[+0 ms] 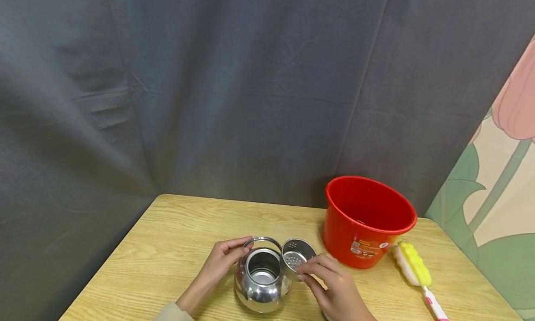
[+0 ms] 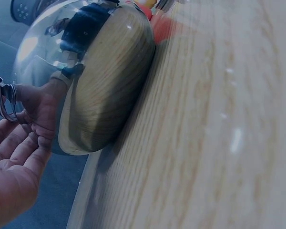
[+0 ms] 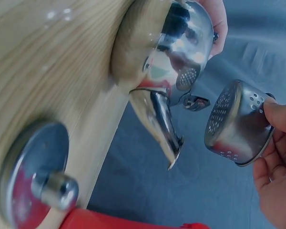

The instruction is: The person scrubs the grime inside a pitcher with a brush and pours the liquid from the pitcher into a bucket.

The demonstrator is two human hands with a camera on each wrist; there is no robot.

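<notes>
Left hand is grasping the handle of the kettle, whose inner floor is showing; right hand is pinching the strainer beside it

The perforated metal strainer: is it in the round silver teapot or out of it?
Out: in the right wrist view, the right hand holds the strainer with a visible gap to the teapot.

Room to pass lay over the surface behind the kettle, before the curtain; rightward, the strainer, red bucket and brush stood in the way.
</notes>
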